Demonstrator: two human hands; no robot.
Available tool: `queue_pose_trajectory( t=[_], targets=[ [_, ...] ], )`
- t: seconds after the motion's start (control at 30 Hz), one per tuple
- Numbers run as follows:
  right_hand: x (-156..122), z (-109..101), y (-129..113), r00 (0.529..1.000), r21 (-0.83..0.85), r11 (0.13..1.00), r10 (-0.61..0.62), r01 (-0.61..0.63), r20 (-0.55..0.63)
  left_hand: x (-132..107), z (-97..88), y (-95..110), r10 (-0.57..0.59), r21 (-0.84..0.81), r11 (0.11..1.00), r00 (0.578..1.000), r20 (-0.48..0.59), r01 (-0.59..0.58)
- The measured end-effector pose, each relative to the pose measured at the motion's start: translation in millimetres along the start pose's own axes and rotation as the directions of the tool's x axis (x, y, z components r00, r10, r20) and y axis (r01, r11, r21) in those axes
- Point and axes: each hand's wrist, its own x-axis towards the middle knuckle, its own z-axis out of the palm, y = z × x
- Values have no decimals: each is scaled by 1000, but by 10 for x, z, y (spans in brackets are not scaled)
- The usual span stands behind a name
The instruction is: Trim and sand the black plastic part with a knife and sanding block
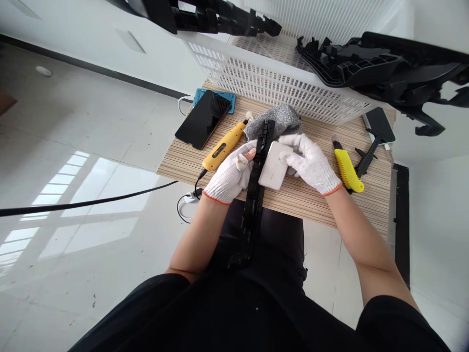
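Observation:
My left hand (236, 168), in a white knit glove with its thumb tip bare, is closed around a long black plastic trim part (253, 195). That part runs from the table toward my lap. In my gloved right hand (311, 161), the fingers pinch a flat white rectangular block (273, 166), whose kind I cannot make out. The block's left edge lies right beside the black part; whether they touch is unclear. A grey cloth (276, 120) is bunched just beyond both hands. To the left of my left hand rests a yellow corded tool (224, 146).
On the wood-grain table (373, 208), a black phone (203, 119) overlaps a blue tray (230, 103) at left. A yellow utility knife (348, 171), black calipers (366, 156) and a dark-topped device (381, 124) lie right. Behind stands a white basket (256, 73) with black plastic parts (366, 63).

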Motion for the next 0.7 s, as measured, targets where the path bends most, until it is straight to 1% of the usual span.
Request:
queue_pose_trajectory(
  t=[0.07, 0.1, 0.13, 0.2, 0.23, 0.27, 0.33, 0.37, 0.4, 0.5, 0.53, 0.57, 0.63, 0.67, 0.7],
  targets=[
    [-3, 9, -5, 990, -30, 998, 65, -62, 123, -5, 10, 7, 17, 15, 1000, 1000, -9, -17],
    [-4, 10, -9, 987, -34, 996, 81, -77, 142, -8, 16, 13, 26, 24, 999, 999, -20, -26],
    [-4, 8, -14, 990, -25, 997, 76, -73, 117, -9, 23, 18, 35, 33, 999, 999, -33, -34],
    [-1, 1, -26, 999, 6, 999, 40, -40, 13, -7, 35, 23, 54, 32, 998, 997, -60, -52],
    [2, -5, -32, 999, 10, 999, 35, -35, -11, -3, 41, 22, 64, 20, 998, 996, -68, -63],
    [5, -12, -39, 999, -1, 999, 49, -49, 9, 1, 48, 18, 69, 4, 998, 995, -70, -69],
    [10, -29, -51, 986, -50, 992, 118, -112, 120, 10, 62, 6, 72, -30, 997, 995, -61, -74],
    [12, -38, -55, 979, -67, 989, 141, -133, 147, 14, 68, 1, 73, -43, 996, 996, -57, -76],
    [15, -48, -59, 981, -64, 989, 140, -133, 132, 16, 73, -3, 77, -54, 995, 996, -56, -80],
    [17, -72, -65, 998, -1, 998, 68, -68, -11, 15, 75, -7, 100, -73, 992, 993, -56, -104],
    [16, -75, -65, 997, 3, 997, 76, -76, 4, 12, 72, -7, 102, -73, 992, 993, -52, -106],
    [13, -74, -63, 991, -9, 994, 112, -112, 71, 9, 66, -8, 95, -70, 993, 994, -47, -99],
    [11, -63, -52, 951, -55, 979, 203, -195, 232, 4, 54, -10, 67, -60, 996, 997, -39, -69],
    [14, -56, -41, 941, -57, 977, 215, -207, 261, 3, 48, -12, 58, -56, 997, 997, -42, -60],
    [20, -49, -27, 952, -34, 981, 193, -191, 235, 5, 44, -16, 57, -55, 997, 997, -47, -60]
  ],
)
